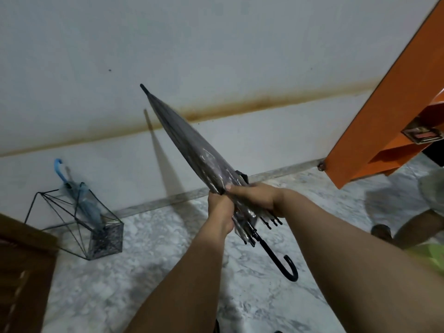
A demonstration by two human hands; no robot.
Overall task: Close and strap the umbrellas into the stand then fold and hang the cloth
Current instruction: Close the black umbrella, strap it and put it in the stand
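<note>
Your left hand (219,210) and right hand (254,198) gripped the closed, clear-plastic, black-handled umbrella (192,150); gathering folds tightly would have eased strapping.

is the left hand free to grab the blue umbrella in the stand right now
Probably not. The left hand is wrapped around the closed black umbrella, as is the right hand. The blue umbrella sits in the wire stand well off to the left, apart from both hands.

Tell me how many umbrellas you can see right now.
2. A black-handled umbrella is closed and gripped by both hands, left and right. A blue-handled umbrella stands in the wire stand by the wall.
</note>
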